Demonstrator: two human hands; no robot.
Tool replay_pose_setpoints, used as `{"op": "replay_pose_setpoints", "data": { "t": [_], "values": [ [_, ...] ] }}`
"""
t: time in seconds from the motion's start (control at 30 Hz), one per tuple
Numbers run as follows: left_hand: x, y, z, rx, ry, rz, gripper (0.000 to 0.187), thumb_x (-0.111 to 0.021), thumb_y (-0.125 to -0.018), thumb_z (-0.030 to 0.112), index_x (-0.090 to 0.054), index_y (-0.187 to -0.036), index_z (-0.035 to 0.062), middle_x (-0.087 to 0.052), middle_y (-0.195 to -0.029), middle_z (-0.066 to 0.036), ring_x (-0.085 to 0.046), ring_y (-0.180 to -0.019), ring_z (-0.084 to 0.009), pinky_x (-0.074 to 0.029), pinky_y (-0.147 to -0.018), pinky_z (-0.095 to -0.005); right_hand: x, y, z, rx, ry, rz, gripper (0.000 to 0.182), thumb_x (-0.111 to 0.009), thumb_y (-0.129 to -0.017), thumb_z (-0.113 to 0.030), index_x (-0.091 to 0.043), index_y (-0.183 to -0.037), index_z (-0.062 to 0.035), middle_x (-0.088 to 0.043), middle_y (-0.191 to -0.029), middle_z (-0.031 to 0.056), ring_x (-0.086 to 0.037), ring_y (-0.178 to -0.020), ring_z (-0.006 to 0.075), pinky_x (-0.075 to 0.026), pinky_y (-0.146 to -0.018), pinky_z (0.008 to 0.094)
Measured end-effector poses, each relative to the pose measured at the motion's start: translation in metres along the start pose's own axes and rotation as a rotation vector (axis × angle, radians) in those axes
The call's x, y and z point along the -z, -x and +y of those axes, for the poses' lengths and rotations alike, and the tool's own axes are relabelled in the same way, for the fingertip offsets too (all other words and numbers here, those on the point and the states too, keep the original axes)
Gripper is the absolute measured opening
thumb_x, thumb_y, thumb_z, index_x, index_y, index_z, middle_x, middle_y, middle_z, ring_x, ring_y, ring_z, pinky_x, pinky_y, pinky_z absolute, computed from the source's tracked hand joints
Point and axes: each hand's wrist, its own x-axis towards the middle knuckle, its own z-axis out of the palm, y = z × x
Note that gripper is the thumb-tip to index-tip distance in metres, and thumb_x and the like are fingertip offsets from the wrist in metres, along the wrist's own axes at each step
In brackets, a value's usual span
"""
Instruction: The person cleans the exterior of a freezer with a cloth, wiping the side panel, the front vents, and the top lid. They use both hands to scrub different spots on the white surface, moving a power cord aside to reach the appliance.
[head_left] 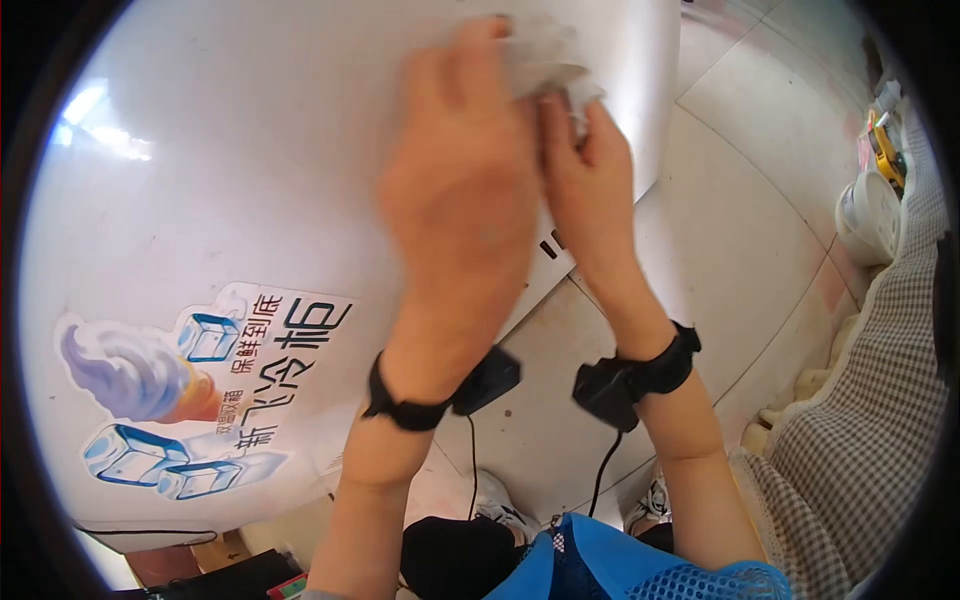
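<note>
A crumpled whitish cloth point(545, 50) is held up between my two hands near the top of the view, over the edge of a white chest freezer point(230, 200). My left hand point(465, 170), smeared by motion, has its fingers curled against the cloth's left side. From the lower right, my right hand point(592, 190) pinches the cloth, with a bit of it showing between thumb and fingers. Whether the material is fabric or paper is hard to tell. Each wrist wears a black strap with a small box and a cable.
An ice-cream and ice-cube sticker point(200, 390) is on the freezer. Pale floor tiles point(750, 200) lie to the right. Beyond them are a white bucket point(868, 215), a yellow-and-black tool point(885, 155) and a checkered cloth point(850, 430) hanging down.
</note>
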Motion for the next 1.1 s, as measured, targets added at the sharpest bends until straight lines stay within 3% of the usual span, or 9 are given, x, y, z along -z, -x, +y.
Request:
{"op": "replay_pose_setpoints", "data": {
  "t": [0.2,0.4,0.47,0.53,0.67,0.8,0.97,1.07,1.1],
  "values": [
    [-0.058,0.026,0.026,0.094,0.152,-0.356,0.034,-0.057,-0.083,0.007,-0.053,-0.117,0.0101,-0.057,-0.102,-0.011,-0.061,-0.083,-0.0307,-0.050,-0.070,-0.0379,0.030,-0.004,0.071,-0.190,0.021,0.042,0.031,-0.048,-0.095,-0.026,-0.053,-0.086,0.0037,-0.060,-0.069,0.0182,-0.056,-0.061,0.0273,-0.043,-0.060,0.0381],
    [-0.026,0.041,0.011,0.210,0.120,-0.253,0.040,-0.060,-0.082,0.006,-0.052,-0.121,0.0101,-0.057,-0.109,-0.012,-0.060,-0.092,-0.0326,-0.050,-0.074,-0.0371,0.032,0.009,0.038,-0.202,-0.008,-0.090,0.030,-0.048,-0.094,-0.027,-0.054,-0.091,0.0025,-0.059,-0.071,0.0200,-0.058,-0.063,0.0319,-0.043,-0.060,0.0405],
    [0.007,0.031,0.003,0.255,0.120,-0.195,0.043,-0.061,-0.081,0.001,-0.051,-0.123,0.0084,-0.057,-0.114,-0.012,-0.060,-0.098,-0.0290,-0.051,-0.076,-0.0336,0.021,0.014,0.002,-0.081,0.007,-0.189,0.029,-0.053,-0.092,-0.028,-0.054,-0.092,0.0007,-0.060,-0.071,0.0191,-0.059,-0.061,0.0319,-0.044,-0.056,0.0402],
    [0.039,0.022,-0.013,0.226,0.180,-0.081,0.052,-0.063,-0.078,0.000,-0.048,-0.126,0.0095,-0.057,-0.109,-0.011,-0.063,-0.085,-0.0257,-0.052,-0.064,-0.0324,0.004,0.018,-0.031,0.101,-0.061,-0.200,0.027,-0.059,-0.089,-0.029,-0.056,-0.093,-0.0018,-0.062,-0.073,0.0162,-0.059,-0.058,0.0310,-0.045,-0.052,0.0383],
    [0.097,0.007,-0.035,0.279,0.195,0.149,0.046,-0.058,-0.086,-0.003,-0.043,-0.130,-0.0024,-0.053,-0.123,-0.015,-0.057,-0.106,-0.0224,-0.050,-0.082,-0.0304,-0.029,0.016,-0.087,0.485,-0.091,-0.228,0.029,-0.066,-0.081,-0.028,-0.058,-0.095,-0.0038,-0.061,-0.076,0.0107,-0.060,-0.059,0.0279,-0.047,-0.050,0.0358],
    [0.129,-0.020,-0.028,0.449,0.267,0.370,0.041,-0.047,-0.092,-0.008,-0.040,-0.132,-0.0046,-0.054,-0.123,-0.020,-0.055,-0.111,-0.0227,-0.048,-0.091,-0.0319,-0.048,0.014,-0.131,0.556,-0.112,-0.313,0.029,-0.068,-0.078,-0.026,-0.058,-0.094,-0.0039,-0.058,-0.075,0.0088,-0.059,-0.059,0.0259,-0.046,-0.049,0.0345],
    [0.145,-0.041,-0.024,0.548,0.277,0.174,0.055,-0.055,-0.085,-0.006,-0.030,-0.134,-0.0053,-0.046,-0.126,-0.022,-0.049,-0.117,-0.0274,-0.040,-0.101,-0.0385,-0.047,-0.004,-0.149,0.576,-0.079,-0.252,0.023,-0.068,-0.077,-0.022,-0.059,-0.090,-0.0055,-0.057,-0.071,0.0081,-0.058,-0.056,0.0254,-0.044,-0.047,0.0337],
    [0.126,-0.051,-0.023,0.318,0.144,-0.005,0.061,-0.067,-0.072,-0.008,-0.042,-0.127,0.0000,-0.054,-0.116,-0.015,-0.058,-0.101,-0.0249,-0.051,-0.075,-0.0327,-0.032,-0.017,-0.135,0.573,0.002,-0.124,0.019,-0.067,-0.076,-0.016,-0.061,-0.091,-0.0054,-0.058,-0.067,0.0101,-0.058,-0.055,0.0288,-0.044,-0.048,0.0334],
    [0.118,-0.056,-0.016,0.322,0.148,-0.073,0.057,-0.066,-0.075,-0.005,-0.044,-0.127,0.0016,-0.054,-0.116,-0.013,-0.059,-0.097,-0.0232,-0.051,-0.074,-0.0307,-0.025,-0.016,-0.128,0.417,0.000,-0.122,0.020,-0.067,-0.077,-0.016,-0.061,-0.093,-0.0043,-0.058,-0.067,0.0106,-0.058,-0.054,0.0278,-0.045,-0.049,0.0329]
  ]
}}
